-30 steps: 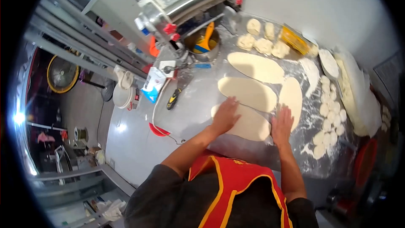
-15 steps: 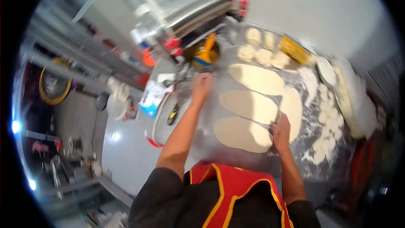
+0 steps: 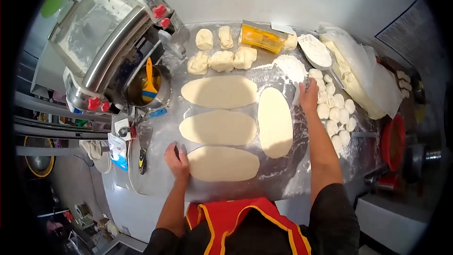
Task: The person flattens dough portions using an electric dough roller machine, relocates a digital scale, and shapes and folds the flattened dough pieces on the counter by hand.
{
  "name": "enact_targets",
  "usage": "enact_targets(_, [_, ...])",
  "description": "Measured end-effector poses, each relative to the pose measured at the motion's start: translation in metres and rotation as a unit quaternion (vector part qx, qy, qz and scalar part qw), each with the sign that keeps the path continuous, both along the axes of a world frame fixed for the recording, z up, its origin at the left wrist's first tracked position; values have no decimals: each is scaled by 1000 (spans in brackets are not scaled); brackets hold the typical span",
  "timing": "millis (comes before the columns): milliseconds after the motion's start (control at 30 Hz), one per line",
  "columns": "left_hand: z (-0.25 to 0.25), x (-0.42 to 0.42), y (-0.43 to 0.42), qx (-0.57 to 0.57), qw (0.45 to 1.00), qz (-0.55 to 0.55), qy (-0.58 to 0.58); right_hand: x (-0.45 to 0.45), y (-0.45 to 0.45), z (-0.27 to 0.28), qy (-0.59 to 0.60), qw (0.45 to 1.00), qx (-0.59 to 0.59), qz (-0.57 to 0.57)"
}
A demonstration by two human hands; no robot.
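Three flat oval sheets of dough lie one above another on the metal worktop: an upper sheet (image 3: 219, 91), a middle sheet (image 3: 218, 127) and a lower sheet (image 3: 224, 163). A fourth dough sheet (image 3: 275, 123) lies lengthwise to their right. My left hand (image 3: 177, 161) is at the left end of the lower sheet, thumb and fingers apart. Over on the right, my right hand (image 3: 309, 95) reaches to the edge of a flour pile (image 3: 290, 67), its fingers apart. Small round dough pieces (image 3: 335, 101) are just right of that hand.
Dough lumps (image 3: 221, 60) line the back, beside a yellow box (image 3: 262, 37). A scoop of flour (image 3: 315, 51) and a plastic-covered dough mass (image 3: 351, 78) are at right. At left stand a roller machine (image 3: 115, 47) and a pot (image 3: 163, 87) with an orange-handled brush (image 3: 149, 73).
The view has swung rightward and steadied. My left hand has moved from near the pot to the lower sheet's left end. My right hand has left the sheets' right ends for the flour.
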State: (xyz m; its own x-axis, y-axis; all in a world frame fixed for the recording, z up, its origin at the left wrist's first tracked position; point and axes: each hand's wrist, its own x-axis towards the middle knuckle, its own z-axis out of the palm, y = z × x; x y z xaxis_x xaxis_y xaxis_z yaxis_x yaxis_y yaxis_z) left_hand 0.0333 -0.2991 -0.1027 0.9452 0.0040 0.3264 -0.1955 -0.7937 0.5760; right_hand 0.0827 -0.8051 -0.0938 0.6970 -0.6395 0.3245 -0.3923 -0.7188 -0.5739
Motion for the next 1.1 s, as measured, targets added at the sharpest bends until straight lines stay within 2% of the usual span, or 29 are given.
enact_targets(100, [-5, 0, -1, 25, 1000, 9, 11, 48, -30, -10, 3, 999, 1, 32])
enact_targets(200, [-2, 0, -4, 53, 998, 21, 26, 76, -49, -21, 136, 989, -14, 56])
enact_targets(233, [-1, 0, -4, 57, 998, 15, 25, 78, -65, -44, 87, 993, -51, 63])
enact_targets(267, [1, 1, -4, 63, 998, 9, 27, 76, -66, -42, 19, 997, -27, 71])
enact_targets(300, [2, 1, -2, 67, 997, 2, 28, 74, -67, -38, 14, 985, 170, 25])
enact_targets(333, [1, 0, -1, 71, 997, 5, 27, 72, -62, -24, 10, 933, 358, -26])
enact_targets(433, [-5, 1, 2, 71, 997, 4, 16, 45, -35, -9, -32, 892, 447, 51])
enact_targets(467, [-4, 2, 2, 64, 998, 1, 12, 32, -14, -1, -37, 891, 446, 77])
enact_targets(533, [-1, 2, 1, 46, 999, -7, 6, 6, 27, 17, 110, 917, 361, 129])
enact_targets(633, [2, 1, 1, 43, 999, -11, -10, -31, 57, 11, 157, 950, 134, 233])
enact_targets(733, [4, 1, 3, 27, 999, -16, -18, -47, 67, 26, 134, 914, 355, 147])
enact_targets(833, [-1, 3, 9, 15, 1000, -13, -13, -30, 91, 35, 74, 863, 495, 75])
enact_targets(933, [3, 2, 11, -5, 1000, -5, 22, 16, 155, 43, 34, 848, 521, 87])
enact_targets(1000, [1, 2, 13, -11, 1000, -4, 23, 50, 191, 20, -1, 819, 561, 125])
enact_targets(1100, [0, 3, 14, -24, 999, 3, 39, 83, 217, 5, 109, 933, 297, 170])
